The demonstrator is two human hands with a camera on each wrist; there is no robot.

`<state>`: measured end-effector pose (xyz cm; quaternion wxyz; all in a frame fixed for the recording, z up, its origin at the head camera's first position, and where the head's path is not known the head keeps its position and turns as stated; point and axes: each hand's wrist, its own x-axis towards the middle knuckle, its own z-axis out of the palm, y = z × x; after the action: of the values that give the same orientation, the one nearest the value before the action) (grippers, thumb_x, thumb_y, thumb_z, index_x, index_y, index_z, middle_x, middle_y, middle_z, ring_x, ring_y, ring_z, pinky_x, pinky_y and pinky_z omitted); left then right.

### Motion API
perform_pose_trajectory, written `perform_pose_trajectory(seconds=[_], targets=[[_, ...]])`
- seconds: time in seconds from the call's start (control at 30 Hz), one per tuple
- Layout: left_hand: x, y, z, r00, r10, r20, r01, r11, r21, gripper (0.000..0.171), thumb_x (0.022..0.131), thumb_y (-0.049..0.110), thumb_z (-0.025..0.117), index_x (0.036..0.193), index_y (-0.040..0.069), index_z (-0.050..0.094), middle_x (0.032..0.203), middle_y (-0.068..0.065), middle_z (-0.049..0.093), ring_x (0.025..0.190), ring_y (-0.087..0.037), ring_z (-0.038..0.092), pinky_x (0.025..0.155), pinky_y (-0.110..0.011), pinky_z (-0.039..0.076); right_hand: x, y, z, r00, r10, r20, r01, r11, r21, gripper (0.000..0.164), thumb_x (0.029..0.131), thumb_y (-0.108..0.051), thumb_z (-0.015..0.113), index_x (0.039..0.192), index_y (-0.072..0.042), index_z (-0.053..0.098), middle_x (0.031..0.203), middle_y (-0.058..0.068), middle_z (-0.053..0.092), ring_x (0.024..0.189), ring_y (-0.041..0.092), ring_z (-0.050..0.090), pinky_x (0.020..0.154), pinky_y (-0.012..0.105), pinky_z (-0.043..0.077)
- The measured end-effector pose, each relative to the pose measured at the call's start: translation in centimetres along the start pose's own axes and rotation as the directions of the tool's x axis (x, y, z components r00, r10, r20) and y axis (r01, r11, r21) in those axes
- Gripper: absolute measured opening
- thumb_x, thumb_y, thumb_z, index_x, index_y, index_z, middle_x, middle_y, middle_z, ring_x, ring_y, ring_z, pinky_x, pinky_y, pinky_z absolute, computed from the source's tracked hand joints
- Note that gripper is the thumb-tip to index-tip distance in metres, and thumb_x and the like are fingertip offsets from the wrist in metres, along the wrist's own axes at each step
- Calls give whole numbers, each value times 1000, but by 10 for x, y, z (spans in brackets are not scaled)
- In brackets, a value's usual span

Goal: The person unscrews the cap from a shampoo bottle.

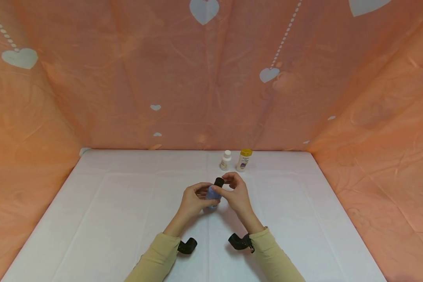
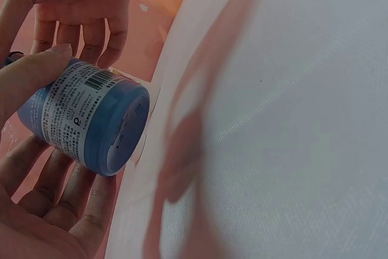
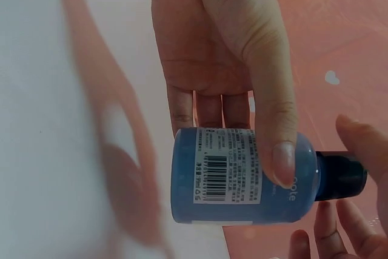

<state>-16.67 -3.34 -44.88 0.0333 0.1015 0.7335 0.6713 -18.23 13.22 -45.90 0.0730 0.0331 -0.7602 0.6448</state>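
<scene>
A blue bottle (image 1: 211,192) with a black cap (image 1: 219,181) leans in front of me, cap end up and to the right. My left hand (image 1: 194,199) grips its body, thumb across the printed label (image 2: 68,110) and fingers behind. The round base (image 2: 128,131) shows in the left wrist view. My right hand (image 1: 235,192) is at the cap end, thumb and fingers spread on either side of it. In the right wrist view, a gap shows between the right thumb (image 3: 357,141) and the black cap, with fingertips close at the cap's other side.
Beyond the hands, a small white bottle (image 1: 226,160) and a white bottle with a yellow cap (image 1: 244,160) stand upright near the back of the white table (image 1: 120,219). An orange cloth with white hearts (image 1: 183,78) encloses the back and sides. Black wrist cameras (image 1: 187,246) sit at both sleeves.
</scene>
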Motion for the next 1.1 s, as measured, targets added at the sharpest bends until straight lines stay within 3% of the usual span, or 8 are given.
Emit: perform_pose_trajectory(seconds=[0.27, 0.5, 0.77, 0.9, 1.1], targets=[[1, -1, 0, 1000, 12, 9, -13, 1000, 9, 48, 67, -1, 85, 112, -3, 66, 98, -16, 68, 94, -33, 64, 83, -43, 54, 1, -5, 0, 1000, -22, 6, 22, 999, -31, 37, 72, -14, 86, 98, -4, 62, 97, 9, 61, 95, 28, 54, 91, 50, 39], [2, -2, 0, 1000, 10, 12, -10, 1000, 10, 49, 67, -1, 85, 112, -4, 66, 99, -16, 68, 95, -32, 64, 83, -41, 54, -9, -35, -2, 999, -32, 37, 34, 997, -65, 30, 76, -4, 80, 99, 3, 63, 99, 13, 63, 95, 26, 54, 89, 41, 41], [1, -2, 0, 1000, 9, 8, -9, 1000, 20, 49, 68, -1, 85, 113, -3, 66, 100, -16, 68, 94, -31, 64, 83, -40, 54, -12, -39, -4, 992, -50, 114, 55, 998, -36, 31, 82, 1, 73, 111, 6, 63, 108, 16, 64, 105, 27, 55, 98, 45, 36], [1, -3, -1, 1000, 12, 8, -12, 1000, 18, 48, 68, -1, 85, 112, -4, 66, 101, -18, 67, 95, -32, 64, 84, -43, 53, -13, -37, -6, 986, -66, 151, 71, 997, -34, 34, 84, 3, 70, 117, 4, 63, 113, 17, 64, 110, 30, 54, 100, 54, 34], [1, -4, -1, 1000, 12, 2, -12, 1000, 13, 48, 68, 0, 85, 112, -3, 66, 99, -16, 68, 94, -33, 64, 83, -42, 54, -13, -36, -3, 992, -43, 118, 46, 999, -21, 40, 82, -4, 75, 118, 2, 62, 114, 16, 63, 108, 31, 55, 99, 56, 34]])
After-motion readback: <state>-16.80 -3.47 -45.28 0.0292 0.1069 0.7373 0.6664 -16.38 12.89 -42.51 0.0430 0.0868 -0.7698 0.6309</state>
